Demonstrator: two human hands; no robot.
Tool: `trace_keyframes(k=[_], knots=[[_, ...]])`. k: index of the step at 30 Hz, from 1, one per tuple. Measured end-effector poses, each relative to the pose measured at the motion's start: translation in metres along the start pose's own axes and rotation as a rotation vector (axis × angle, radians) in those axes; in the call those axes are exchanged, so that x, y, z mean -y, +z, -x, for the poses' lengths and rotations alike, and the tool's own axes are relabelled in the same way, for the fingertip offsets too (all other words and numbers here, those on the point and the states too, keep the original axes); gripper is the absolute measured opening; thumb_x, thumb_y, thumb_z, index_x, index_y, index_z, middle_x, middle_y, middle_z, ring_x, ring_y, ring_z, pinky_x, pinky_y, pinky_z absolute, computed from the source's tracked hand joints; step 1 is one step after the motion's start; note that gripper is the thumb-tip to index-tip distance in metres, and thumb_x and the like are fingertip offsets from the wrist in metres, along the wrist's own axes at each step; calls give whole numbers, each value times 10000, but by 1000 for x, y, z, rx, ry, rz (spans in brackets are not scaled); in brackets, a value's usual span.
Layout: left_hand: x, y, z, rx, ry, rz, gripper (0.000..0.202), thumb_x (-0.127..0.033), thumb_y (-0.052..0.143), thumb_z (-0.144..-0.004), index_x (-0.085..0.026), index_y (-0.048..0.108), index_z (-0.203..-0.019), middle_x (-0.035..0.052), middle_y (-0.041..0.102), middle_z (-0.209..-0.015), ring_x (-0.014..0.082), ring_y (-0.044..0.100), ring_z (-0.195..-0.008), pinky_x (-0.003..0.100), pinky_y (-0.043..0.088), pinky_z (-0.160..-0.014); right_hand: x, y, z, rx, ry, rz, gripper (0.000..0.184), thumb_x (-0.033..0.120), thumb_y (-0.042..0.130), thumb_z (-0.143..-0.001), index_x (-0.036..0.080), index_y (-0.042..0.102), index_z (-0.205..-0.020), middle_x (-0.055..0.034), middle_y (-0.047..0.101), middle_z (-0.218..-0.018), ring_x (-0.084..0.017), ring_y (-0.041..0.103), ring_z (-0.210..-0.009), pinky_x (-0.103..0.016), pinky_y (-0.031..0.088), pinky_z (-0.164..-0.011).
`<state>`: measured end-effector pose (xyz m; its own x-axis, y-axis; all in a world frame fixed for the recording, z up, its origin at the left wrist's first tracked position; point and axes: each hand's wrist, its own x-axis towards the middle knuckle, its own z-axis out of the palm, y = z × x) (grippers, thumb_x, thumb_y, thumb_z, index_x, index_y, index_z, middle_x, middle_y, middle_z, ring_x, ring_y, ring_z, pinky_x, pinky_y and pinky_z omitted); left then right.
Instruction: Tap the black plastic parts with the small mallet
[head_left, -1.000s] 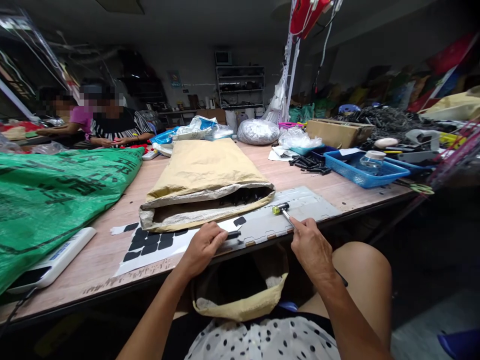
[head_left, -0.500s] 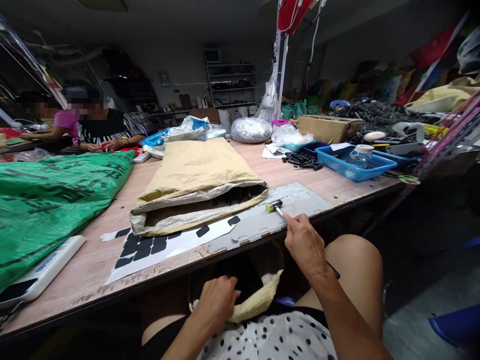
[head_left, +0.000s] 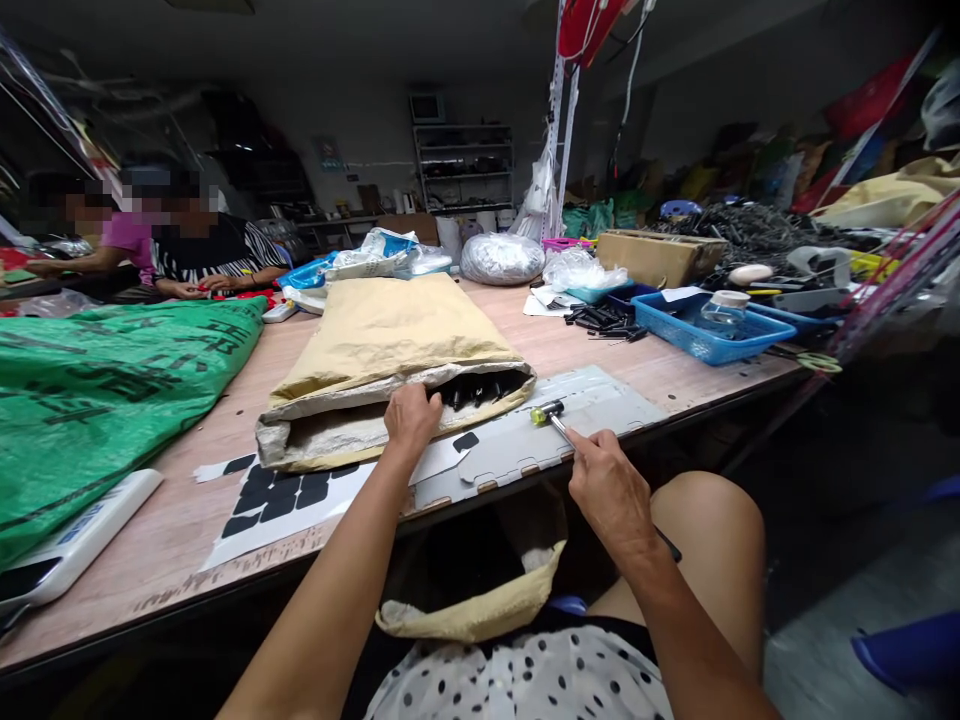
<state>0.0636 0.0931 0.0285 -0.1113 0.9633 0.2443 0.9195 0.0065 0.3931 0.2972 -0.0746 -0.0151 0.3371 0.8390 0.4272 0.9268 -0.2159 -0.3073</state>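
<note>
My left hand is at the mouth of a tan woven sack that lies on the table. Its fingers point into the opening and are mostly hidden behind the back of the hand, so what they touch cannot be seen. Dark, shiny parts show inside the sack to the right of this hand. My right hand is closed around the handle of a small mallet with a yellow and black head. The mallet head is over a grey board at the table's front edge. A second open tan sack is at my lap.
A white sheet with black stickers lies before the sack. A green sack and a white device are at left. Black parts, a blue basket and a carton stand at right. Co-workers sit far left.
My left hand has moved up and forward from the lap sack to the mouth of the table sack. My right hand and the mallet have hardly moved.
</note>
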Motion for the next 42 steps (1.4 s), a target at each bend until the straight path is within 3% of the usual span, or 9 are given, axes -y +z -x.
trace_keyframes(k=[5, 10, 15, 19, 22, 27, 32, 38, 42], knots=[[4, 5, -15, 56, -84, 11, 287, -423, 697, -851, -179, 790, -972, 175, 763, -1059, 358, 693, -1013, 400, 518, -797, -1, 0, 1, -3, -1, 9, 387, 169, 503, -979, 287, 678, -1302, -39, 619, -996, -134, 622, -826, -233, 398, -655], [18, -9, -13, 114, -37, 71, 200, -354, 728, -810, -187, 797, -895, 96, 792, -956, 278, 702, -966, 316, 485, -765, 0, 0, 1, -1, 9, 11, 392, 163, 509, -972, 297, 681, -1298, -36, 621, -999, -128, 627, -829, -230, 407, -665], [38, -41, 16, 167, 45, 122, 252, -375, 704, -777, -188, 789, -922, 49, 774, -862, 241, 692, -865, 290, 456, -697, 0, 0, 1, -3, 8, 14, 386, 179, 519, -970, 300, 678, -1301, -33, 617, -999, -129, 620, -827, -235, 405, -660], [56, -58, 50, 331, 217, 206, 302, -444, 683, -759, -212, 780, -927, 3, 731, -757, 205, 656, -726, 282, 445, -648, 1, -2, 1, -12, 2, 6, 382, 175, 496, -978, 285, 689, -1290, -35, 618, -989, -128, 614, -812, -240, 399, -664], [64, -53, 67, 358, 309, 235, 269, -416, 678, -755, -205, 768, -896, 21, 732, -810, 213, 641, -757, 304, 454, -689, 1, -3, 2, -3, 0, -18, 394, 163, 489, -970, 276, 690, -1289, -39, 623, -1006, -132, 614, -815, -244, 399, -673], [63, -33, 75, 224, 381, 311, 300, -448, 710, -784, -205, 751, -955, 62, 733, -962, 260, 609, -953, 350, 455, -814, -8, 0, -1, 28, 28, -127, 396, 175, 554, -918, 261, 688, -1280, -50, 634, -1065, -151, 617, -844, -261, 429, -710], [63, -24, 79, 200, 395, 399, 202, -364, 689, -821, -224, 748, -954, 43, 730, -954, 255, 580, -977, 366, 442, -870, -15, 0, -4, 7, -2, -505, 353, 219, 550, -906, 189, 709, -1220, -76, 676, -1059, -198, 643, -979, -322, 499, -892], [67, -23, 79, 252, 362, 451, 207, -349, 734, -792, -228, 762, -957, 42, 723, -981, 261, 596, -1017, 384, 463, -909, 30, -13, 14, 135, -204, -820, 378, 250, 508, -953, 211, 671, -1291, -75, 679, -1120, -184, 645, -1023, -317, 520, -928], [68, -20, 79, 293, 281, 534, 261, -376, 757, -768, -216, 771, -974, 44, 711, -929, 237, 647, -893, 344, 522, -784, 62, -13, 25, 260, -317, -836, 392, 200, 478, -965, 244, 661, -1309, -57, 675, -1051, -168, 645, -965, -298, 528, -907]])
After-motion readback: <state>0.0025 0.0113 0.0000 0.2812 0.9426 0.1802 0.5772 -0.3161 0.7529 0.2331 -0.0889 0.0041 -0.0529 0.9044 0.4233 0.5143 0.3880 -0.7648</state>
